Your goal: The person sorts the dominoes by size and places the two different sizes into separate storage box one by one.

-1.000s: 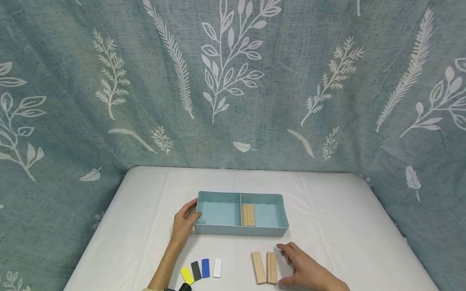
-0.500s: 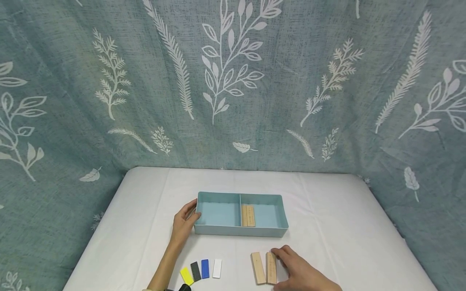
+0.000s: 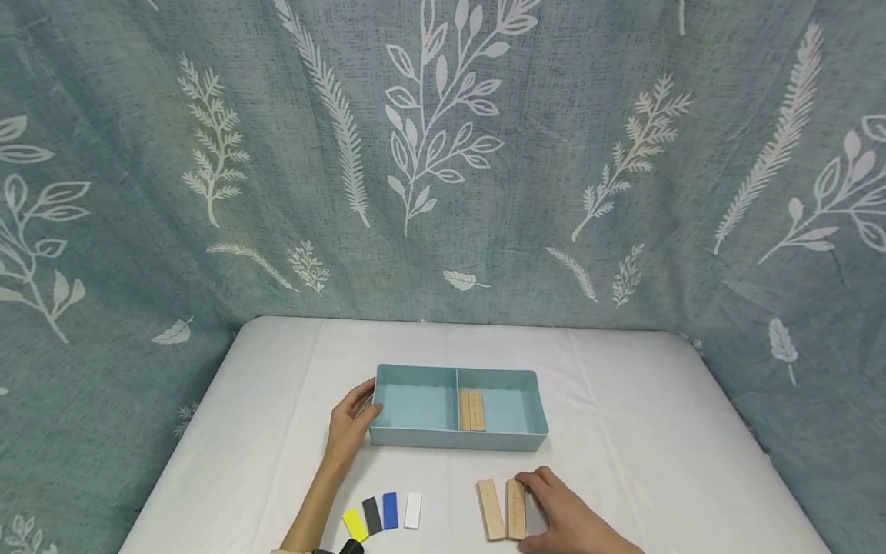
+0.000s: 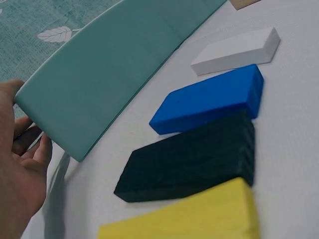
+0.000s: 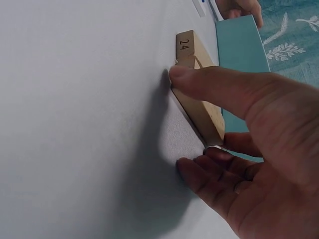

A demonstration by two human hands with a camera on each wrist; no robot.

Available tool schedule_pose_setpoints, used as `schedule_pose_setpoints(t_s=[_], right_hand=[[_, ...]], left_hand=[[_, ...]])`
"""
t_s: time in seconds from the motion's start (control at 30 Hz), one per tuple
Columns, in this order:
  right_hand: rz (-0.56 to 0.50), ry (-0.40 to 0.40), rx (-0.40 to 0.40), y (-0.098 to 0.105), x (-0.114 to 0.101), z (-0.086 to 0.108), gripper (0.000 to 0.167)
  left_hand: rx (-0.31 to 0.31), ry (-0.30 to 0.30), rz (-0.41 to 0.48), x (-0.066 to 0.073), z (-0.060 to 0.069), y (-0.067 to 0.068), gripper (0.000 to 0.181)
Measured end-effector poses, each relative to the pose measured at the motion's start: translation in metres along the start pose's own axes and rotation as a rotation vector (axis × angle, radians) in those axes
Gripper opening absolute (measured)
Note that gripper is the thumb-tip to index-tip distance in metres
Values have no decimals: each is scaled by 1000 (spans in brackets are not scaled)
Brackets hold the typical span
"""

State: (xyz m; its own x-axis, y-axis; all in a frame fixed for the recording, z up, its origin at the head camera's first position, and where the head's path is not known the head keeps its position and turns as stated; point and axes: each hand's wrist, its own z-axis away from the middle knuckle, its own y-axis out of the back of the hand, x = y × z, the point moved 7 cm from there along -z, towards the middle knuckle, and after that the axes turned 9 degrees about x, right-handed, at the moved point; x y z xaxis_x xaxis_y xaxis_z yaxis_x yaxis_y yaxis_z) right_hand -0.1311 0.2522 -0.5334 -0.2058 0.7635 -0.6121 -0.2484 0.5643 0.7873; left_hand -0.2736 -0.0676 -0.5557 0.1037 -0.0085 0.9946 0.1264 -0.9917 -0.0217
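My left hand (image 3: 350, 425) grips the left end of a teal two-compartment box (image 3: 458, 439), thumb at the rim and fingers along the outer wall. In front of the box, my right hand (image 3: 576, 519) pinches a wooden block (image 3: 516, 509) lengthwise, thumb at its near end and index finger at its far end. That block lies on the table. Just left of it lies a second wooden block (image 3: 491, 510); in the right wrist view, "24" is printed on a wooden block's end (image 5: 184, 44). Two more wooden blocks (image 3: 472, 410) lie side by side in the right compartment, against the divider.
Left of the wooden blocks lie small white (image 3: 413, 511), blue (image 3: 391, 511), black (image 3: 372, 515) and yellow (image 3: 356, 525) blocks, near my left forearm. A white cloth (image 3: 623, 400) covers the table. Behind it hangs a green leaf-patterned curtain (image 3: 311, 192).
My right hand has moved slightly left, and its thumb and index finger have closed onto the ends of the right-hand wooden block. My left hand and the box have stayed put.
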Motion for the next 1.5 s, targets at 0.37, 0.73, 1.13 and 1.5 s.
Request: schedule_pose_setpoints(t_s=[0.37,0.73,1.13,1.5], right_hand=[[-164,-56,34,9,3,0,87],[-289,7,113,25,-4,3,89],[-332,108,275,50,-19,4,90],[-312,76,365,71,-23,-13,94]], left_hand=[[11,7,-15,1,1,0,50],[12,1,-20,-1,-1,0,50],[22,6,-35,0,1,1,50],[32,17,-27,-2,0,1,49]])
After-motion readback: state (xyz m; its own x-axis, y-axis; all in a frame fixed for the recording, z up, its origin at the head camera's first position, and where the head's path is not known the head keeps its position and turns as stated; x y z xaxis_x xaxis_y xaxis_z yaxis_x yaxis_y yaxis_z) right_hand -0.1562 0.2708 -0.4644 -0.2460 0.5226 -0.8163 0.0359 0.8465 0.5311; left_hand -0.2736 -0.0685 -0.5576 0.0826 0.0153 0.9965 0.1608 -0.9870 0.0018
